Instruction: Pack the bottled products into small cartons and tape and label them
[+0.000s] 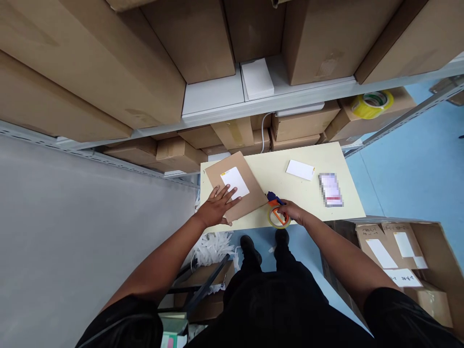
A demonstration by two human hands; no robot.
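Observation:
A flat brown cardboard parcel (pixel 250 195) with a white label (pixel 235 182) lies on the left part of a small cream table (pixel 308 198). My left hand (pixel 217 207) rests flat on its near corner, fingers spread. My right hand (pixel 293 211) is closed round a tape dispenser (pixel 278 212) with an orange and blue frame and a roll of clear tape, held at the table's front edge just right of the parcel.
A white card (pixel 300 169) and a printed slip (pixel 330 189) lie on the table's right half. Shelves of cardboard boxes (pixel 145 72) stand behind, with a yellow tape roll (pixel 372 103) on one. An open carton of labelled parcels (pixel 402 256) sits at the right on the blue floor.

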